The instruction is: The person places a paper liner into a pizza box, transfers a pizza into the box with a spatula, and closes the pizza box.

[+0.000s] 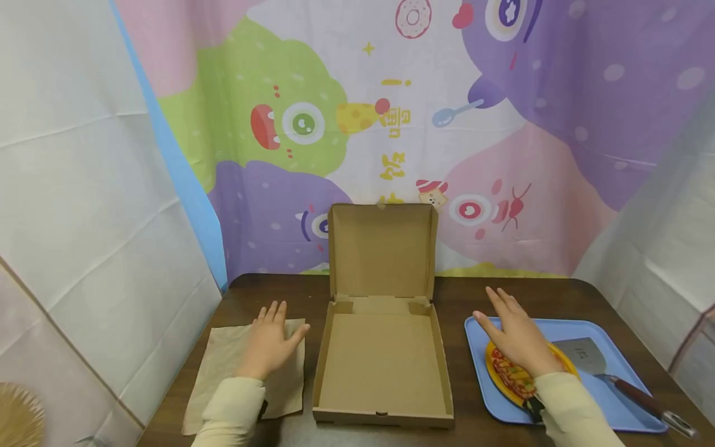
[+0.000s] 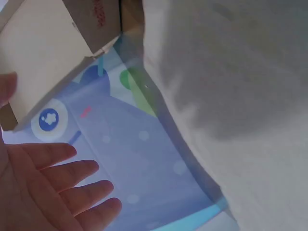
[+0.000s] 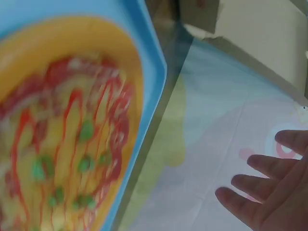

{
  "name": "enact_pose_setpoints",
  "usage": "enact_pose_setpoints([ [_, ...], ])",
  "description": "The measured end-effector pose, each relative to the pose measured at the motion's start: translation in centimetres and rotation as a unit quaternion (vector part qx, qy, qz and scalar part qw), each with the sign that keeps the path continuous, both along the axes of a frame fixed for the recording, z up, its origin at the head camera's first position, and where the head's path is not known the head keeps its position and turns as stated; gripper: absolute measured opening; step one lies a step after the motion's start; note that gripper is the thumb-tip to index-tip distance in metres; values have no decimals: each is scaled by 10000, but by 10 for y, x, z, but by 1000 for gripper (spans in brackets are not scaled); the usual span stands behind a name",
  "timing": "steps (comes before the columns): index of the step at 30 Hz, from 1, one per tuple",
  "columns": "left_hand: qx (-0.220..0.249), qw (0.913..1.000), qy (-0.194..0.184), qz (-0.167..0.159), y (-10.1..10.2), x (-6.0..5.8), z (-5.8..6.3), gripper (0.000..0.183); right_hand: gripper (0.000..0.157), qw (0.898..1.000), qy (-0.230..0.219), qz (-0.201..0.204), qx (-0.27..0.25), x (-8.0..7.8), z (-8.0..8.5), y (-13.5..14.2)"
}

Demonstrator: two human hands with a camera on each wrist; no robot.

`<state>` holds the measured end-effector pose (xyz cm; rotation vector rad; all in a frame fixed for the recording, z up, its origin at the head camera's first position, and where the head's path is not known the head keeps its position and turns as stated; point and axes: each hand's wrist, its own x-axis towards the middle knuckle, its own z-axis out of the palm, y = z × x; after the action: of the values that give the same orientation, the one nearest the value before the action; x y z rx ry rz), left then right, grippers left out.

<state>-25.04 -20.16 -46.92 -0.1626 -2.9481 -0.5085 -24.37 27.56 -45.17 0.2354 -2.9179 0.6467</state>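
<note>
My left hand (image 1: pixel 269 344) is held over a brown paper sheet or bag (image 1: pixel 285 379) at the table's left, fingers extended and nothing in them. In the left wrist view the same hand (image 2: pixel 57 187) shows straight, spread fingers. My right hand (image 1: pixel 516 335) is above a toy-like pizza (image 1: pixel 511 375), which it partly covers in the head view; its fingers are straight and hold nothing. The pizza (image 3: pixel 72 134) has an orange rim, red sauce lines and green bits. It lies on a blue tray (image 1: pixel 606 406). Between the hands stands a cardboard pizza box (image 1: pixel 382 366), its lid raised.
On the tray's right side rests a pizza server (image 1: pixel 583 357) with a dark handle reaching past the tray's edge. The dark wooden table (image 1: pixel 279 288) meets a cartoon-printed curtain (image 1: pixel 391 236) behind. White cloth hangs at both sides. A straw-coloured woven object (image 1: pixel 21 415) shows at lower left.
</note>
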Motion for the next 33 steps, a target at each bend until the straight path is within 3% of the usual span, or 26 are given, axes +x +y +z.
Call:
enact_pose_setpoints([
  [6, 280, 9994, -143, 135, -19, 8, -3, 82, 74, 9966, -102, 122, -805, 1, 0, -7],
  [15, 434, 9974, -347, 469, -51, 21, -11, 79, 67, 9873, -428, 211, -1513, 1, -8, -23],
  [25, 217, 9935, -754, 823, -83, 34, -17, 81, 59, 9753, -869, -39, -2032, 5, -27, -43],
  [33, 217, 9867, -1120, 1160, -103, 37, -22, 89, 53, 9736, -736, 41, -2161, 5, -39, -56],
])
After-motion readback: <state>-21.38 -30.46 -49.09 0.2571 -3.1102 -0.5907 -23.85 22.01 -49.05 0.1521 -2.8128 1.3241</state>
